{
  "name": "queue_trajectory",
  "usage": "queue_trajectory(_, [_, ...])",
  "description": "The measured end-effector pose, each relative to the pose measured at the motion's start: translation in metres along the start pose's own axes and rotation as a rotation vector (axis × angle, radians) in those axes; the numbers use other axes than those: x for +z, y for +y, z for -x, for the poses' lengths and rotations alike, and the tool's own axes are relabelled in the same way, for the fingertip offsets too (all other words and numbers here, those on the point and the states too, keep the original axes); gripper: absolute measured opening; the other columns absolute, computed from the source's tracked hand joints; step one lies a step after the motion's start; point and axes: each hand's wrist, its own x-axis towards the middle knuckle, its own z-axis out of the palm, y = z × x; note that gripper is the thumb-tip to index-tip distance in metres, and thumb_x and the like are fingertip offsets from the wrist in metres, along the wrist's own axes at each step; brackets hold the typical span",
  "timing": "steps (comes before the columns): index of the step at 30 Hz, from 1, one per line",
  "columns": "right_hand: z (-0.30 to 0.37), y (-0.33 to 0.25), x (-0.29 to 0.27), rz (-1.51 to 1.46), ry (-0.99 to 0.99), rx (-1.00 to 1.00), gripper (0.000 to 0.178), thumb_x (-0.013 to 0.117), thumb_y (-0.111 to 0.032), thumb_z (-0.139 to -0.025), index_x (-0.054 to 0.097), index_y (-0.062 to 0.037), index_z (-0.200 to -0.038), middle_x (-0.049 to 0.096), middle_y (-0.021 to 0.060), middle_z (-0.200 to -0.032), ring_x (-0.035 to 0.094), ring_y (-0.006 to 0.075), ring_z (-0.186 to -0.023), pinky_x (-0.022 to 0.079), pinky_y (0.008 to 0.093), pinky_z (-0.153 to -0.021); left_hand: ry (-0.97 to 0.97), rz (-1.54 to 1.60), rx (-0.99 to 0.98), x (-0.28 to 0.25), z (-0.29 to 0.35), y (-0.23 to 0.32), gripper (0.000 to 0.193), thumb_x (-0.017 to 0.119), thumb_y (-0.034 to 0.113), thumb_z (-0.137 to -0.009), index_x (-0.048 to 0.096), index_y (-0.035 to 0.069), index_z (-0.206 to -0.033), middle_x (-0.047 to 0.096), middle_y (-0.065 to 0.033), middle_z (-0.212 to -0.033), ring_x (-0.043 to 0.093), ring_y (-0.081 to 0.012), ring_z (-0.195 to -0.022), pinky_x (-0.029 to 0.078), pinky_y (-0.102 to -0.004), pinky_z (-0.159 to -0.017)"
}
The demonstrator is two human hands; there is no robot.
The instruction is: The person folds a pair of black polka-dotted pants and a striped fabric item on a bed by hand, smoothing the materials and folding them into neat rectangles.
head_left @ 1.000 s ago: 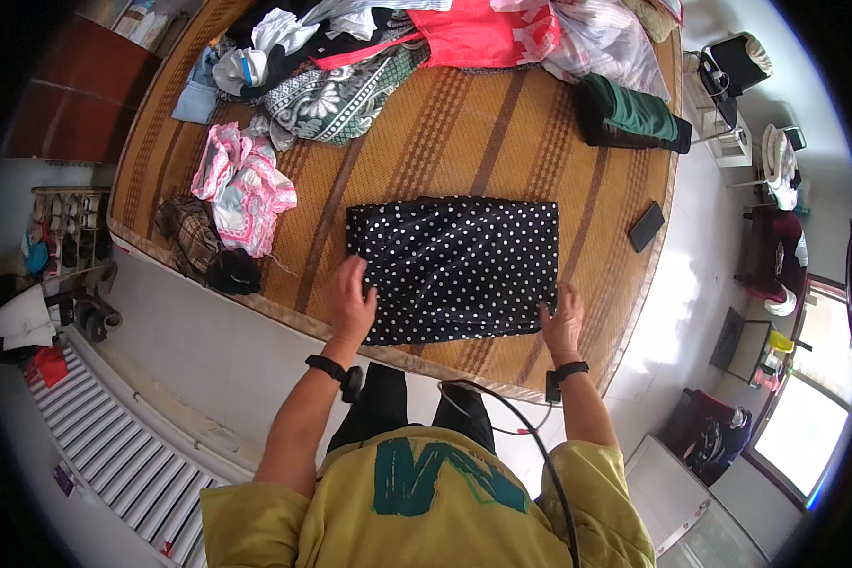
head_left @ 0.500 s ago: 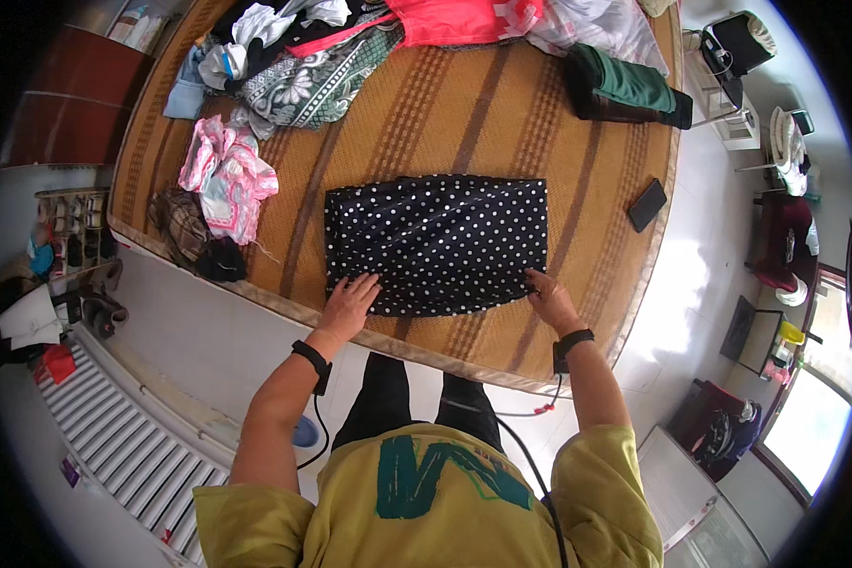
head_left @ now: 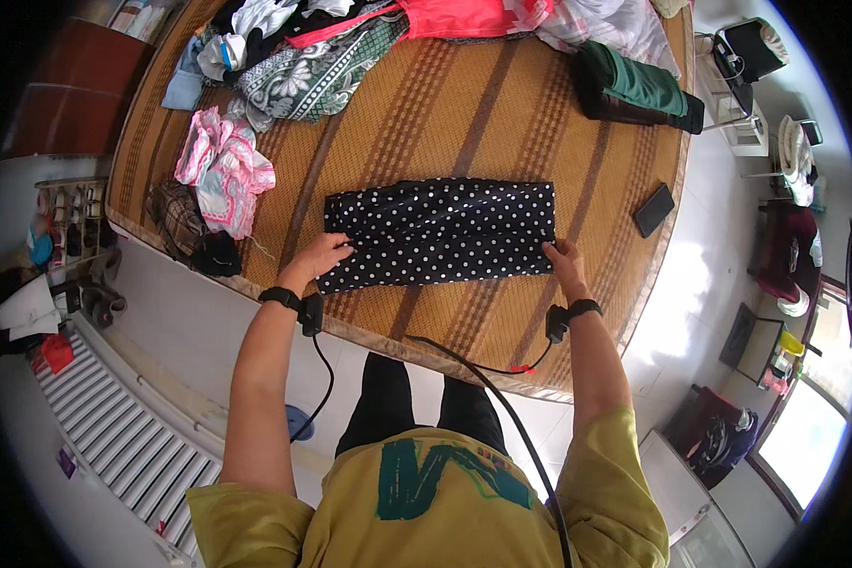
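Note:
A black polka-dot garment [head_left: 440,237] lies in a folded, wide strip on the woven mat [head_left: 445,123] in front of me; its exact kind cannot be made out. At its left end, my left hand [head_left: 324,256] is closed with the fingertips on the cloth's edge. My right hand [head_left: 566,265] pinches the near right corner. Both wrists wear black bands with small devices, and cables run from them.
Pink-and-white cloth [head_left: 227,175] and a dark bundle [head_left: 216,254] lie at the left. Along the far side are a green patterned cloth [head_left: 322,85], red cloth [head_left: 464,17] and folded green-and-black clothing [head_left: 634,85]. A black phone [head_left: 653,210] rests near the right edge.
The polka-dot garment has become narrower front to back, its near edge moved away from me. My left hand has shifted left and farther away; the right has moved slightly right and farther.

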Motion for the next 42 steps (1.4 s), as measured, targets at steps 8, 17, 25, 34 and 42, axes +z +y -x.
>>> queue_trajectory(8, [-0.003, 0.023, 0.003, 0.035, 0.199, -0.097, 0.029, 0.074, -0.024, -0.093, 0.070, 0.0032, -0.101, 0.069, 0.0034, -0.085, 0.062, 0.0101, -0.079, 0.049, 0.0257, -0.071, 0.548, -0.058, 0.203, 0.016, 0.021, 0.032, 0.033, 0.071, 0.032, -0.093, 0.070, 0.000, -0.101, 0.073, -0.0179, -0.088, 0.072, -0.0337, -0.079, 0.055, -0.0396, -0.069])
queue_trajectory(17, [0.000, 0.002, 0.024, 0.378, 0.381, -0.173, 0.034, 0.070, -0.032, -0.093, 0.069, 0.0000, -0.107, 0.074, 0.0186, -0.095, 0.072, 0.0318, -0.089, 0.054, 0.0411, -0.079, 0.644, -0.455, 0.114, 0.018, 0.012, 0.053, 0.028, 0.072, 0.027, -0.090, 0.065, 0.009, -0.111, 0.070, -0.0118, -0.107, 0.066, -0.0306, -0.105, 0.052, -0.0419, -0.087])
queue_trajectory(25, [0.000, -0.012, 0.031, 0.483, 0.379, -0.165, 0.036, 0.066, -0.035, -0.096, 0.066, -0.0021, -0.112, 0.072, 0.0187, -0.097, 0.070, 0.0351, -0.090, 0.053, 0.0429, -0.079, 0.235, -0.854, 0.688, 0.071, 0.032, 0.070, 0.068, 0.065, 0.045, -0.093, 0.041, 0.019, -0.151, 0.030, -0.0029, -0.163, 0.025, -0.0261, -0.151, 0.018, -0.0545, -0.123])
queue_trajectory(34, [0.033, -0.032, 0.072, 0.932, 0.091, -0.816, 0.062, 0.066, -0.030, -0.093, 0.045, -0.0093, -0.147, 0.040, 0.0099, -0.156, 0.030, 0.0337, -0.149, 0.018, 0.0542, -0.121, -0.026, -0.743, 0.534, 0.039, -0.005, 0.047, 0.087, 0.072, 0.054, -0.085, 0.036, 0.020, -0.156, 0.024, -0.0023, -0.165, 0.020, -0.0270, -0.153, 0.012, -0.0537, -0.125])
queue_trajectory(42, [0.011, -0.018, 0.080, 1.144, -0.074, -0.572, 0.068, 0.054, -0.043, -0.099, 0.034, -0.0116, -0.156, 0.025, 0.0061, -0.166, 0.018, 0.0334, -0.154, 0.014, 0.0526, -0.124, -0.129, -0.816, 0.582, 0.016, -0.005, 0.046, 0.092, 0.082, 0.021, -0.076, 0.036, 0.017, -0.155, 0.026, -0.0042, -0.165, 0.022, -0.0258, -0.152, 0.015, -0.0508, -0.127])
